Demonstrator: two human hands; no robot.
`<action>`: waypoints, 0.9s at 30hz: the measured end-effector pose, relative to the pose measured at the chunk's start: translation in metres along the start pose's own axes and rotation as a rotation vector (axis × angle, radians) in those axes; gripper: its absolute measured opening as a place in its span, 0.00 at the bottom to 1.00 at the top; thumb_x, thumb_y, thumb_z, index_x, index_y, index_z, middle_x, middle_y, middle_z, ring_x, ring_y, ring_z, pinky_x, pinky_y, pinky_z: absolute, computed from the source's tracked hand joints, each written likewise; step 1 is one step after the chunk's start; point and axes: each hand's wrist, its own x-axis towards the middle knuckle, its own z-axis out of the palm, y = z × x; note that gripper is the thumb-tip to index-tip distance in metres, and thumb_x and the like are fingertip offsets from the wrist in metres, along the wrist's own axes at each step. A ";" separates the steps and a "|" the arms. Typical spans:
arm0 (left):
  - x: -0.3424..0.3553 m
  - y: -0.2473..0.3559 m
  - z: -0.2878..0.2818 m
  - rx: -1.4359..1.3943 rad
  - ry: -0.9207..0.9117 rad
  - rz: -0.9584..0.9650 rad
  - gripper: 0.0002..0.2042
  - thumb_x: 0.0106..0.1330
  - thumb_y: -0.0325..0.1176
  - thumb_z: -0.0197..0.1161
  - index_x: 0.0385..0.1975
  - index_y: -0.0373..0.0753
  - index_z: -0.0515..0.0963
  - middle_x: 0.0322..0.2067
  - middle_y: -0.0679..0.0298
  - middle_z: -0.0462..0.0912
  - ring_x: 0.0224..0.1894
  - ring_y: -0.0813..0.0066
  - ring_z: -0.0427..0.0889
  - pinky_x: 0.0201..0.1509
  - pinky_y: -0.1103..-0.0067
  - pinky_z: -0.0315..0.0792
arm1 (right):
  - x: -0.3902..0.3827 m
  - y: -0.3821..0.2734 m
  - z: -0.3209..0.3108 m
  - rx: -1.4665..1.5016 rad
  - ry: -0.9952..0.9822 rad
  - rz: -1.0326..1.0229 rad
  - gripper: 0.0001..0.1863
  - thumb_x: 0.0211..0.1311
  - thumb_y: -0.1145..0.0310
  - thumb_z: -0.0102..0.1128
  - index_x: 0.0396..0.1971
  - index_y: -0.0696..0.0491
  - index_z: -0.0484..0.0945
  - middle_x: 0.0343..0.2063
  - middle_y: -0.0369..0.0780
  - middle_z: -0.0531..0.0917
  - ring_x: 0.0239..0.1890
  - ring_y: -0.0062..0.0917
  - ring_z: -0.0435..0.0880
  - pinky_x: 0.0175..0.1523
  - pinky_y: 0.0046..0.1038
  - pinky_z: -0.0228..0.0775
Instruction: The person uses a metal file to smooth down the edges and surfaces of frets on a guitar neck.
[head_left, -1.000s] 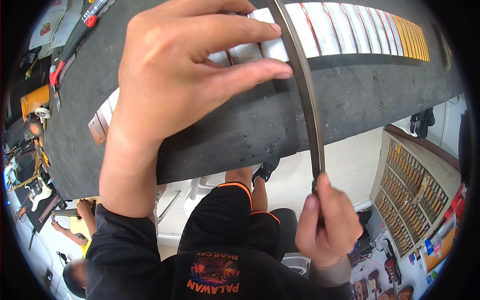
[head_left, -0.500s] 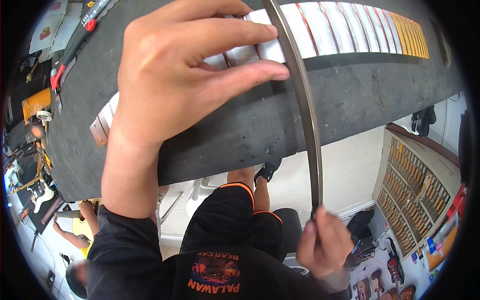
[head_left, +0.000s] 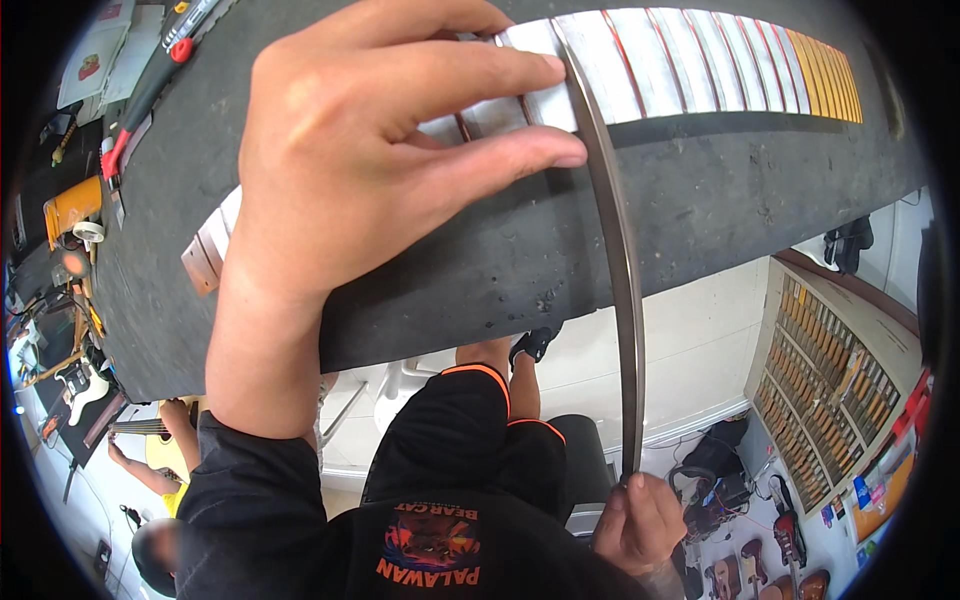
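A long guitar fretboard (head_left: 700, 62) lies across the dark bench, its frets showing between strips of white tape; the right end is yellow. My left hand (head_left: 340, 140) rests over it, gripping it with thumb and index finger beside a long flat metal file (head_left: 622, 270). The file's far end lies on the fretboard at a fret, and its length runs back toward me past the bench edge. Low on the right, my right hand (head_left: 643, 525) pinches the file's near end. My left hand covers part of the fretboard.
The black bench top (head_left: 700, 180) ends in front of me. A red-and-grey tool (head_left: 150, 95) lies at its left. Beyond the right edge stands a rack (head_left: 825, 380) of many small slots, with guitars (head_left: 755, 565) below. A person (head_left: 170, 460) with a guitar sits at lower left.
My right hand has drawn the file back toward me, so its far tip now sits on the fretboard. My left hand and the fretboard have shifted only slightly.
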 end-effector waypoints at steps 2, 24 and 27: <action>0.000 0.001 0.001 0.008 -0.001 -0.025 0.19 0.42 0.32 0.81 0.37 0.37 0.87 0.37 0.58 0.85 0.34 0.71 0.84 0.37 0.82 0.77 | 0.027 -0.001 0.005 -0.005 0.026 -0.028 0.25 0.47 0.85 0.59 0.51 0.63 0.78 0.24 0.47 0.81 0.20 0.32 0.80 0.25 0.26 0.72; -0.005 0.006 0.008 0.074 0.014 -0.176 0.27 0.39 0.37 0.86 0.32 0.37 0.72 0.36 0.61 0.86 0.36 0.82 0.83 0.35 0.86 0.75 | -0.145 0.082 0.047 0.077 0.429 0.489 0.31 0.65 0.72 0.57 0.64 0.69 0.58 0.46 0.50 0.77 0.38 0.30 0.80 0.41 0.26 0.73; -0.010 0.003 0.008 0.085 0.025 -0.153 0.29 0.40 0.36 0.85 0.33 0.37 0.68 0.36 0.58 0.86 0.37 0.80 0.83 0.38 0.85 0.76 | -0.189 0.107 0.059 0.115 0.500 0.727 0.30 0.68 0.74 0.56 0.65 0.68 0.57 0.43 0.48 0.77 0.38 0.25 0.78 0.41 0.23 0.71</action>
